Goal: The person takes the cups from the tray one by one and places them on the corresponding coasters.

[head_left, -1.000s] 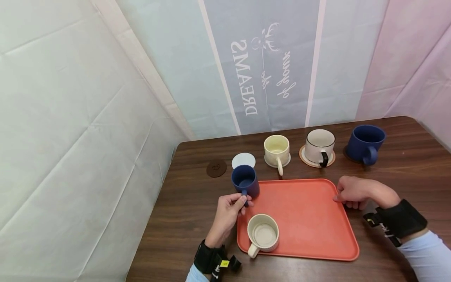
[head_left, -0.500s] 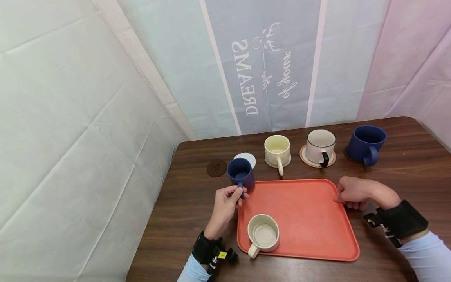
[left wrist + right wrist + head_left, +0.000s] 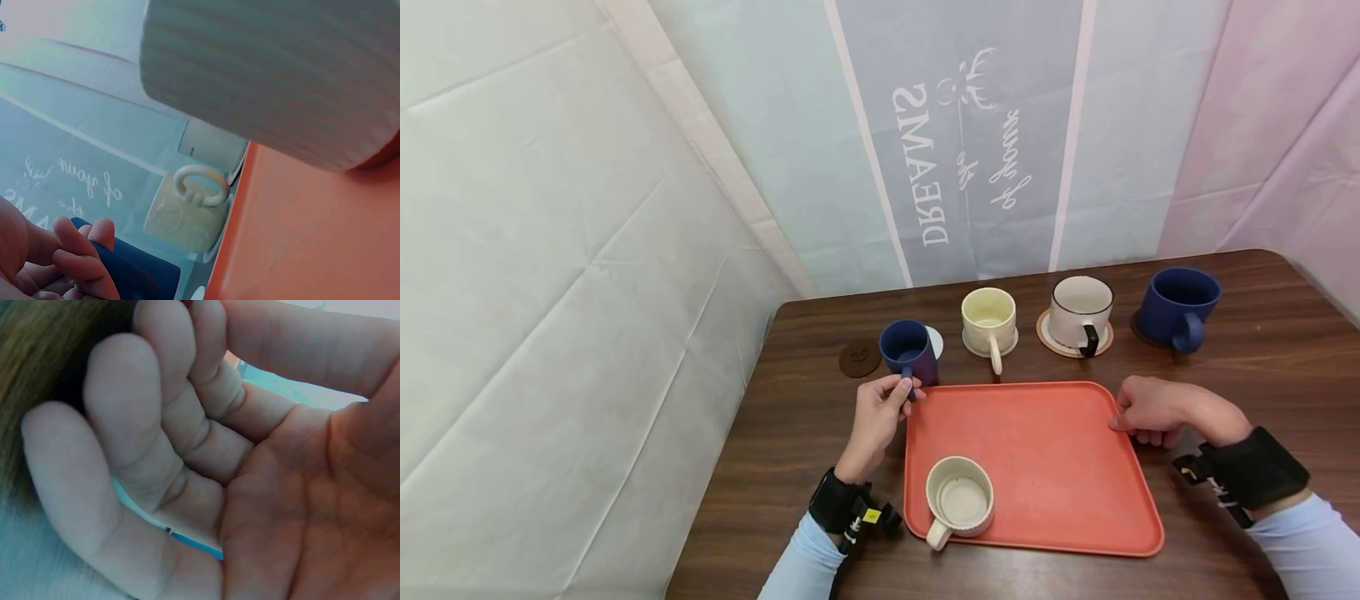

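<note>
By its handle, my left hand pinches a small dark blue mug, upright past the far left corner of the orange tray. The mug overlaps a white round coaster in the head view. In the left wrist view the blue mug shows beside the curled fingers. My right hand holds the tray's right rim between thumb and bent forefinger; the other fingers curl below, seen close up in the right wrist view. A ribbed cream mug stands on the tray's near left corner.
A dark brown coaster lies left of the blue mug. Along the back stand a pale yellow mug, a white mug with black handle and a large blue mug, each on a coaster. Behind the table hangs a printed curtain.
My left hand has carried the small blue mug away from me and slightly left, off the tray's corner toward the white coaster. The right hand and the tray have stayed put.
</note>
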Demonstrator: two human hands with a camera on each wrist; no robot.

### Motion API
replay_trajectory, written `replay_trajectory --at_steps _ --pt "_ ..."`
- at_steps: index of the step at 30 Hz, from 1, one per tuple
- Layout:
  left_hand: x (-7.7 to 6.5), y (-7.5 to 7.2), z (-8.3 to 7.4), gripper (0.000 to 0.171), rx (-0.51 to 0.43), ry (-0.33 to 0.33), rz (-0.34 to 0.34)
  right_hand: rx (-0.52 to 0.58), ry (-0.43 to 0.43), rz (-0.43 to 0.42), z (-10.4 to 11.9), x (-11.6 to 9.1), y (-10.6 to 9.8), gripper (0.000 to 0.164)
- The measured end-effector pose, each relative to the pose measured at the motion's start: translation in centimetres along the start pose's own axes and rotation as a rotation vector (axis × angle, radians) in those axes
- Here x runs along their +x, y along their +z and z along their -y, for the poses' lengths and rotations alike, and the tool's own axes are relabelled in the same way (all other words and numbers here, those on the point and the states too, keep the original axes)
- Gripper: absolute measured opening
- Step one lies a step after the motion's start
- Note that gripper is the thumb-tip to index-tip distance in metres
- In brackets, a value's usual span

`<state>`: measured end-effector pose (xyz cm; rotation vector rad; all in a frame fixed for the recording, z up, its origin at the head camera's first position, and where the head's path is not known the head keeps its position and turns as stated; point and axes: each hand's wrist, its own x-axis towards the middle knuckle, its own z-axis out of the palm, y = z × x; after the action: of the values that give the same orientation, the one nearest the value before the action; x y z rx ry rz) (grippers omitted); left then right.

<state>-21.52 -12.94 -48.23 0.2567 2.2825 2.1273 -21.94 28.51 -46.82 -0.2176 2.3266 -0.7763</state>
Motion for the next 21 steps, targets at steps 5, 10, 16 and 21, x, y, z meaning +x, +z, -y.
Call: replay_trajectory --at_steps 5,10,16,21 --pt "0.7 0.1 0.0 0.026 0.019 -0.004 -0.008 0.003 -0.001 -0.009 0.0 -0.1 0.1 0.027" --pt "1.4 0.2 0.4 0.026 0.020 -0.006 -0.033 0.002 -0.002 -0.017 0.1 -0.1 0.1 0.027" --pt "1.9 0.5 0.7 0.026 0.008 -0.028 -0.065 -0.003 0.008 -0.014 0.1 -0.1 0.1 0.027" --pt "2.4 0.7 0.8 0.027 0.028 -0.007 -0.076 0.004 0.011 -0.015 0.0 -0.1 0.3 0.027"
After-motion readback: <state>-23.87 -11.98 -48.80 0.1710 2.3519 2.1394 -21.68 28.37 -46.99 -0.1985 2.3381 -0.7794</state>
